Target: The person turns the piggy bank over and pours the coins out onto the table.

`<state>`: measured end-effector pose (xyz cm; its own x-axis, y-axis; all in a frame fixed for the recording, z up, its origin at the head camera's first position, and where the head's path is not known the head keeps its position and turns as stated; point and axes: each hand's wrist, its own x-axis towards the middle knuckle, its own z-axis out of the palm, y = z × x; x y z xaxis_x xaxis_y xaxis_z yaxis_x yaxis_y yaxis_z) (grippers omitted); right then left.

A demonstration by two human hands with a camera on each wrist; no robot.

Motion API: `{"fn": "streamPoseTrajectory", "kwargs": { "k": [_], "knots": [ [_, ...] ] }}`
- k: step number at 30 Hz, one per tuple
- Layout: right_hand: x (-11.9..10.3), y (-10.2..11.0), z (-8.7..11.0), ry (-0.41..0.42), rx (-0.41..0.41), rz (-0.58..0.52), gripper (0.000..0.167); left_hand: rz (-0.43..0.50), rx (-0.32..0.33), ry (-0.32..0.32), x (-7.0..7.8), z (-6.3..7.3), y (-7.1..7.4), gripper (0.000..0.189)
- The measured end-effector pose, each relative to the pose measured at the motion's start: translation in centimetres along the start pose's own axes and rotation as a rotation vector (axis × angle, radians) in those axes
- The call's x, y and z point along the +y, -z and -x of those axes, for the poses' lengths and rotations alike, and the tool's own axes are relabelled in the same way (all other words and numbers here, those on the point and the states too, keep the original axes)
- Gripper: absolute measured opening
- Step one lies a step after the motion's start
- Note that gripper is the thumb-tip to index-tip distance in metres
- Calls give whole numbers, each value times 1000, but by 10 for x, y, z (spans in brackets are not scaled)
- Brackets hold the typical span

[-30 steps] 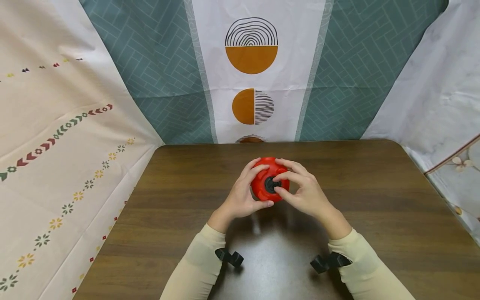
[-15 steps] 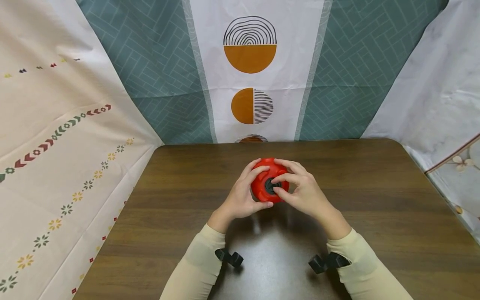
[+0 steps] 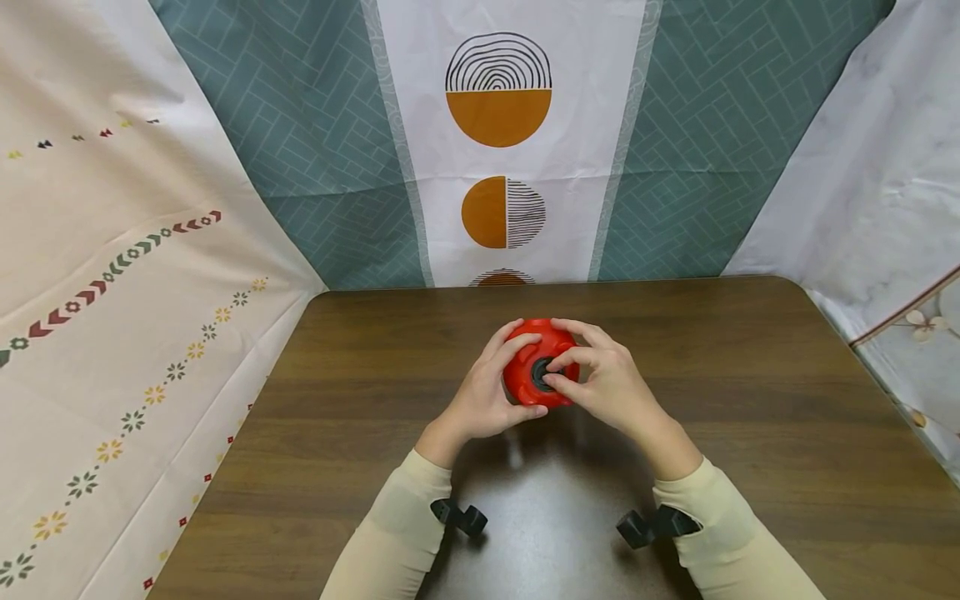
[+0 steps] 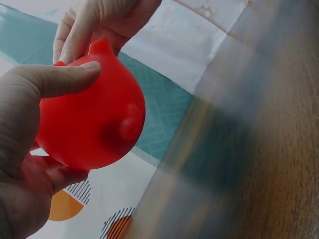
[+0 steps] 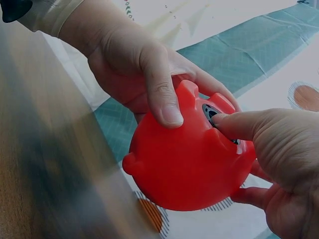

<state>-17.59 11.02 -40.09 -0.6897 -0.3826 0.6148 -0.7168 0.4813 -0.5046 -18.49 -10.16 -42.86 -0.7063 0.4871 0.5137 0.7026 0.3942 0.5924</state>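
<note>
A round red piggy bank (image 3: 522, 372) is held above the table with its underside up; stubby feet ring a black plug (image 3: 537, 374). My left hand (image 3: 483, 390) grips the bank's left side, thumb at the near side and fingers over the far side. In the right wrist view, the thumb of my right hand (image 5: 286, 149) lies on the plug (image 5: 210, 111). The right thumb and index finger pinch the plug, while another finger reaches over the far side of the bank. The left wrist view shows the smooth red body (image 4: 94, 124) with a small round knob.
A brown wooden table (image 3: 360, 467) lies beneath the hands. Patterned cloth (image 3: 510, 100) hangs behind its far edge, and pale cloths (image 3: 187, 375) hang at the sides. Black wrist cameras (image 3: 468, 521) stick out inward from both forearms.
The piggy bank has shifted very slightly nearer to me. My right thumb and index finger have turned a little over the plug. My left hand keeps its grip.
</note>
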Motion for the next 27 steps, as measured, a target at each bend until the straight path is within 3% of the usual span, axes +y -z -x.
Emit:
{"fn": "streamPoseTrajectory", "kwargs": {
  "k": [12,27],
  "knots": [
    [-3,-2,0,7,12,35,14,3,-4,2,1,1,1,86],
    [-4,-7,2,-45,45,11,11,-3,16,3,-1,0,1,85]
  ]
}}
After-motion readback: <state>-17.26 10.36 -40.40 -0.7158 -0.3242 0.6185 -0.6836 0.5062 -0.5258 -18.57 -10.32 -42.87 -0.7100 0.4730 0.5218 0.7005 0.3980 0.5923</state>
